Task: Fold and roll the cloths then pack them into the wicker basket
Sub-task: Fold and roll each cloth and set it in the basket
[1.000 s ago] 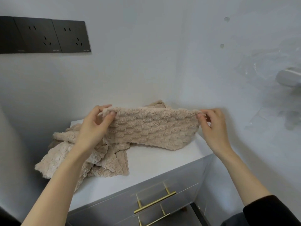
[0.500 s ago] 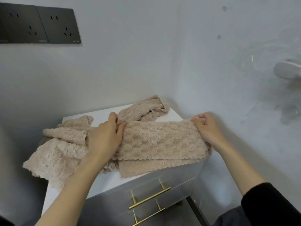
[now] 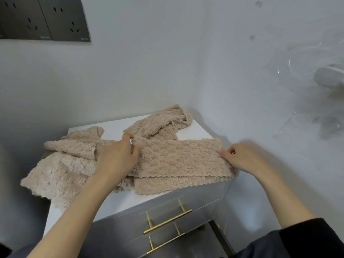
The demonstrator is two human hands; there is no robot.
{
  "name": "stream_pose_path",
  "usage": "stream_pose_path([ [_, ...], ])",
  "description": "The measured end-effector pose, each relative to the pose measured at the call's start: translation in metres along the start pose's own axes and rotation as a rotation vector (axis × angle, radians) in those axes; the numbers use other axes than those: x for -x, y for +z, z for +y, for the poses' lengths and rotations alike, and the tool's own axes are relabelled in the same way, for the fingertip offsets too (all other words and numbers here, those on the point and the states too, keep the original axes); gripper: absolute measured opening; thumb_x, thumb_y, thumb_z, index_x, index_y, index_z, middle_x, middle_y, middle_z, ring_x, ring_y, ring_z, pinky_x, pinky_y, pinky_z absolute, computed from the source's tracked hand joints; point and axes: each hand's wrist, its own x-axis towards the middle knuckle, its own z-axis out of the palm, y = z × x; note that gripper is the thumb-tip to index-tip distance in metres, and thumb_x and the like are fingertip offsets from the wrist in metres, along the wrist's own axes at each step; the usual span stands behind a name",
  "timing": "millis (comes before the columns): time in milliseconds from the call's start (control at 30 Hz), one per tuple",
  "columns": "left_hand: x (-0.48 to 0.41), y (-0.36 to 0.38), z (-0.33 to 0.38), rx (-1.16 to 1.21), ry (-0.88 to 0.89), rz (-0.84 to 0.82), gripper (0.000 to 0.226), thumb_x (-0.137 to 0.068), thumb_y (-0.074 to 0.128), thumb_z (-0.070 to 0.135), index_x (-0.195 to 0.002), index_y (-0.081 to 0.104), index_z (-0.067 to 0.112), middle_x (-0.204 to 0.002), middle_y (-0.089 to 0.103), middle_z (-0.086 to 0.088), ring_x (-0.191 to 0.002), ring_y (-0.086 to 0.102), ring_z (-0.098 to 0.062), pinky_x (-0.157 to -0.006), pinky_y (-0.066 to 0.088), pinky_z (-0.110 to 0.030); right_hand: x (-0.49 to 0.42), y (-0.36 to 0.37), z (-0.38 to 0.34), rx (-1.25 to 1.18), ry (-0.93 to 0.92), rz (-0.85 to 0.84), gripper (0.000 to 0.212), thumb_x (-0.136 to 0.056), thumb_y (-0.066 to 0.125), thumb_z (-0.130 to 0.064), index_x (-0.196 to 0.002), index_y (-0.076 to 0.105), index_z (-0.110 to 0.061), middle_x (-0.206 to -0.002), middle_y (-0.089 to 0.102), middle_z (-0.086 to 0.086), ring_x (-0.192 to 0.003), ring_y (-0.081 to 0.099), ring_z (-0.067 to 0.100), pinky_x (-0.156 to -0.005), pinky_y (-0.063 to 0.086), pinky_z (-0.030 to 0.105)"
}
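A beige fluffy cloth (image 3: pixel 178 161) lies folded lengthwise on the white cabinet top (image 3: pixel 115 200). My left hand (image 3: pixel 117 159) pinches the fold's left end. At the right end, my right hand (image 3: pixel 240 157) pinches the cloth near the cabinet's right edge. Crumpled beige cloths (image 3: pixel 63 164) lie to the left, one hanging over the left edge. Another beige cloth (image 3: pixel 160 123) is bunched at the back corner. No wicker basket is in view.
The cabinet stands in a corner between grey walls. It has grey drawers with brass handles (image 3: pixel 167 222) below the top. Dark wall sockets (image 3: pixel 44 19) sit high on the left. A white wall fixture (image 3: pixel 329 77) sticks out at the right.
Both hands brought the cloth down from the air onto the cabinet top, where it now lies folded in half lengthwise. The view has tilted downward.
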Motion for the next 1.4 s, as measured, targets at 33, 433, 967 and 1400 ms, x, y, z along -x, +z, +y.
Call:
stream_pose_path([
  [33,0.0,0.001,0.0,0.015,-0.003,-0.006,0.044,-0.099,0.04,0.037,-0.136,0.035,0.013,-0.065,0.056,0.004,-0.057,0.054,-0.018,-0.047,0.036,-0.028,0.001,0.002,-0.001,0.003,0.015,0.002,0.049,-0.089,0.053,-0.054,-0.06,0.051,-0.014,-0.053,0.052,0.0,-0.054,0.051,0.017,-0.053,0.034,0.029],
  [433,0.001,0.002,0.0,0.307,0.038,0.012,0.037,-0.099,0.042,0.027,-0.136,0.043,0.022,-0.053,0.048,0.007,-0.04,0.042,-0.004,-0.038,0.026,-0.018,0.008,-0.003,-0.009,-0.281,0.018,-0.04,0.016,-0.087,0.066,-0.03,-0.085,0.058,-0.016,-0.078,0.058,-0.004,-0.076,0.056,0.016,-0.063,0.041,0.027],
  [967,0.016,-0.012,0.002,0.393,0.147,-0.269,0.022,-0.098,0.049,0.029,-0.115,0.063,0.028,-0.065,0.055,0.012,-0.039,0.056,-0.001,-0.041,0.038,-0.009,0.023,-0.014,0.001,-0.142,0.007,-0.022,0.024,-0.086,0.043,0.006,-0.103,0.031,-0.007,-0.08,0.044,0.01,-0.068,0.045,0.024,-0.055,0.032,0.031],
  [1400,0.006,0.006,0.02,0.032,0.308,0.087,0.037,-0.096,0.044,0.044,-0.13,0.054,0.03,-0.11,0.056,0.009,-0.106,0.05,-0.013,-0.081,0.045,-0.031,0.005,0.009,-0.013,0.004,0.164,0.02,0.032,-0.095,0.044,-0.036,-0.103,0.051,-0.006,-0.108,0.054,0.018,-0.106,0.05,0.032,-0.087,0.039,0.035],
])
